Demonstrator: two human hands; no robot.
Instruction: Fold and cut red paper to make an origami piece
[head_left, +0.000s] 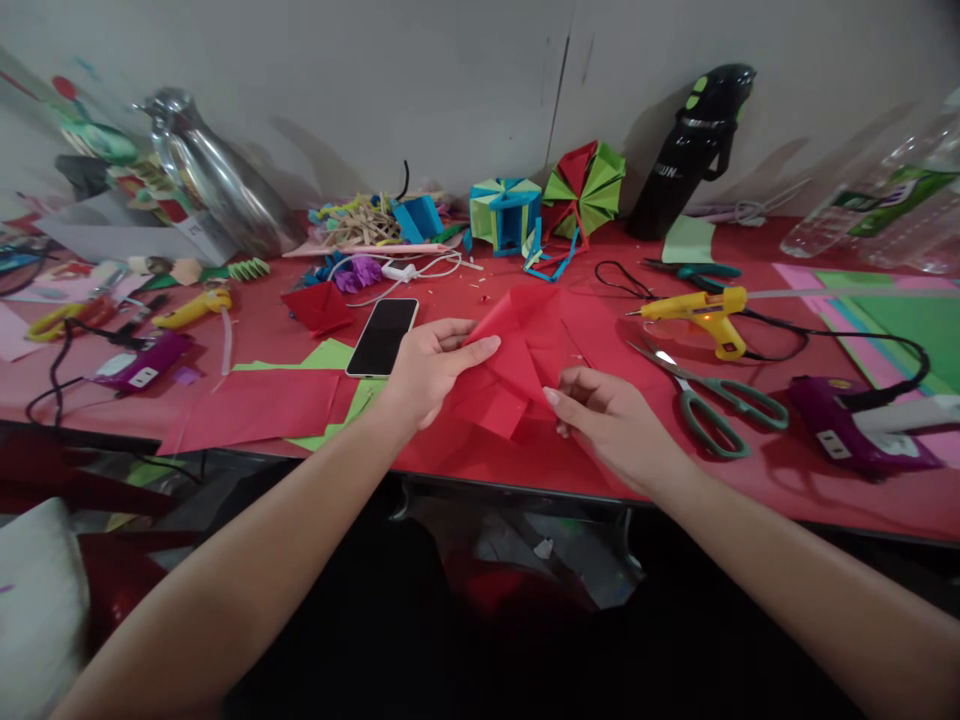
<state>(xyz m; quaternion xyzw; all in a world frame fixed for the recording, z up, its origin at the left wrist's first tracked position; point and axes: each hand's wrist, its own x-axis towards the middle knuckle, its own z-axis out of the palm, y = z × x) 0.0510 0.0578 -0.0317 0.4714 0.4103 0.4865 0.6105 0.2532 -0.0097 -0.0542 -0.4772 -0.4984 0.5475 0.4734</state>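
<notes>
A partly folded sheet of red paper is held above the front part of the red table, creased into flaps. My left hand grips its left side, thumb on top and fingers behind. At its lower right edge, my right hand pinches a corner between thumb and fingers. Left of my left hand lies a phone with a dark screen. Green-handled scissors lie open to the right of my right hand, and a yellow glue gun rests just behind them.
Red sheets over green paper lie at front left. Purple power strips with cables flank the work area. Folded paper models, a black bottle, a steel jug and plastic bottles line the wall.
</notes>
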